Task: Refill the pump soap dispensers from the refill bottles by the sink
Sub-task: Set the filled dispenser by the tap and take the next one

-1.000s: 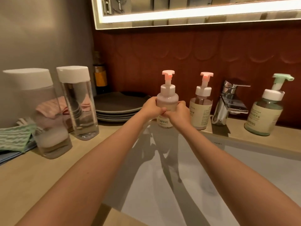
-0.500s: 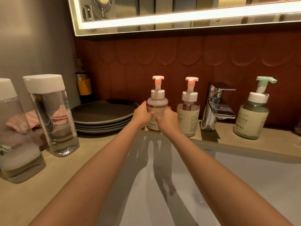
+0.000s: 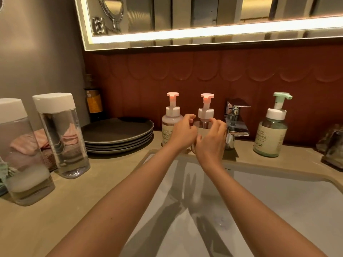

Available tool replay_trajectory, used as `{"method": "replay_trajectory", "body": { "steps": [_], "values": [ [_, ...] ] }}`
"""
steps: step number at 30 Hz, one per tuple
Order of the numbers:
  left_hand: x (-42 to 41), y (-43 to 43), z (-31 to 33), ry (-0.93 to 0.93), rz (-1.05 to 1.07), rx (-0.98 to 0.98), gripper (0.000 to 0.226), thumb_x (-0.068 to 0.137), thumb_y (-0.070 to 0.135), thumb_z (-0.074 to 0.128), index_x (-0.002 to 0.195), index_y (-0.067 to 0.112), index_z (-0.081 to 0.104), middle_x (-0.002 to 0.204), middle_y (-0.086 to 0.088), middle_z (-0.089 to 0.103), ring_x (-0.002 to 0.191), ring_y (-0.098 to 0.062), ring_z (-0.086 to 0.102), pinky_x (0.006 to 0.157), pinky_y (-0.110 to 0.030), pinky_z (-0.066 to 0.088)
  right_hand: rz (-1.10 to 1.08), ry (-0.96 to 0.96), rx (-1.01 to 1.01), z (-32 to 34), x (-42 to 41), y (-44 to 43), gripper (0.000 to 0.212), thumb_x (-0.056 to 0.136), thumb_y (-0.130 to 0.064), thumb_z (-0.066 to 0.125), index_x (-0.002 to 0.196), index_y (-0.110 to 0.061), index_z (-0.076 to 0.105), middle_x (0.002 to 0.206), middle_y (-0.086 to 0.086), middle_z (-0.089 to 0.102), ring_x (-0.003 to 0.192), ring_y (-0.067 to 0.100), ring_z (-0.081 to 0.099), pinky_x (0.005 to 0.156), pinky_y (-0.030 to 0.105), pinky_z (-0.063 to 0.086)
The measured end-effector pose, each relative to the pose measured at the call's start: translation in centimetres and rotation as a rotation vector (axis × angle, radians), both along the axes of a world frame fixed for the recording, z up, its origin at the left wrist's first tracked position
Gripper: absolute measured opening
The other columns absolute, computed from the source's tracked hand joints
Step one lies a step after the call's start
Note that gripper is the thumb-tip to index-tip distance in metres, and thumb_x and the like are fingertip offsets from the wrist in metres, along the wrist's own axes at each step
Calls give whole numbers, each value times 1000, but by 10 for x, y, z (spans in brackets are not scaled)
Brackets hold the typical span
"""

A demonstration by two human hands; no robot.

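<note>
Both hands are up at the back of the sink (image 3: 282, 199), cupped to either side of one pump dispenser (image 3: 205, 115) with a pink head. The left hand (image 3: 182, 135) sits at its left flank with fingers half-curled and thumb raised. The right hand (image 3: 211, 140) curves round its front and right side. The palms hide the contact, so I cannot tell whether either hand actually grips the bottle or only brackets it.

Just beyond the left hand's knuckles stands a second pink-headed dispenser (image 3: 171, 120), close beside the first. Right of the right hand is the chrome tap (image 3: 235, 121), and further right again a green dispenser (image 3: 271, 134). Well out to the left of the left arm stand two clear refill bottles (image 3: 62, 138) with white caps, and between them and the hands a stack of dark plates (image 3: 118, 135).

The bracketed dispenser looks nearly empty through its clear shoulder, so it should be light and easy to tip (a full one would sit steadier). Smooth plastic near a basin may be slick. The sensible hold is one hand round the labelled body to stop it turning, the other on the white collar under the pump head to unscrew it, not on the thin stem, which would likely flex.
</note>
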State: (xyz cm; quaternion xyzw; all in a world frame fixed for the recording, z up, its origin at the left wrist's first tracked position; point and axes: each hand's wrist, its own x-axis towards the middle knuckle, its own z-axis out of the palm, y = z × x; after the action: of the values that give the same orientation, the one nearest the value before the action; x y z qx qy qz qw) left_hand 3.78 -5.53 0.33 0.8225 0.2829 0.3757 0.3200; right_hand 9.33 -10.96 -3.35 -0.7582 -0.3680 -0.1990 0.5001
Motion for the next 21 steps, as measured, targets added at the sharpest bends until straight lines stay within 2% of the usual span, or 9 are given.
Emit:
{"method": "replay_trajectory", "body": {
  "steps": [3,5,7,11,15,17,19,20,21],
  "values": [
    [11,-4,-5,23,-49,-165,50,97,11,38,146,13,26,145,-7,38,126,-15,41,98,-27,35,-4,59,-127,1,2,-2,68,94,-13,54,149,-5,14,154,10,17,138,21,27,109,30,29],
    [14,-5,-5,33,-49,-243,53,98,15,35,148,14,19,151,-6,29,132,-16,34,105,-32,31,63,268,-161,6,9,-1,76,95,-12,53,151,-6,3,157,9,10,142,22,20,111,31,27],
    [17,-5,-5,48,-34,-291,55,98,18,32,149,11,13,154,-6,22,139,-21,25,109,-33,26,137,470,-139,9,20,4,83,92,-16,58,151,-6,0,156,10,18,141,25,23,109,34,29],
    [15,-6,-4,20,-14,-347,56,98,17,31,149,6,11,154,-8,23,139,-22,25,106,-30,27,154,514,-167,9,28,9,84,85,-18,68,149,-4,15,148,13,33,135,27,34,103,35,36],
    [-2,-9,1,5,40,-333,49,98,16,35,146,10,27,144,-9,40,130,-22,38,100,-31,34,139,487,-171,11,19,5,87,78,-29,76,144,-4,26,145,13,35,132,28,37,102,37,38],
    [-14,-12,5,-8,50,-334,29,96,16,38,122,22,51,108,-1,55,106,-19,49,83,-27,41,146,480,-184,11,12,2,84,74,-32,79,138,-3,33,140,13,40,128,28,41,98,37,40],
    [-25,-17,13,4,74,-311,17,96,17,41,86,29,48,88,6,48,90,-14,48,71,-23,39,157,468,-183,11,3,-1,80,71,-36,80,133,-4,39,133,12,45,122,27,44,94,36,41],
    [-34,-21,18,17,81,-296,13,96,19,42,91,26,51,97,4,50,92,-14,50,74,-23,39,169,462,-176,13,-5,-5,79,71,-37,80,131,-4,41,131,11,46,121,26,44,93,35,41],
    [-40,-23,22,29,88,-271,16,96,21,43,107,20,54,115,-1,50,101,-17,51,82,-25,40,181,465,-161,14,-12,-8,79,70,-37,80,130,-4,41,130,11,46,120,26,44,92,35,41]
  ]
}}
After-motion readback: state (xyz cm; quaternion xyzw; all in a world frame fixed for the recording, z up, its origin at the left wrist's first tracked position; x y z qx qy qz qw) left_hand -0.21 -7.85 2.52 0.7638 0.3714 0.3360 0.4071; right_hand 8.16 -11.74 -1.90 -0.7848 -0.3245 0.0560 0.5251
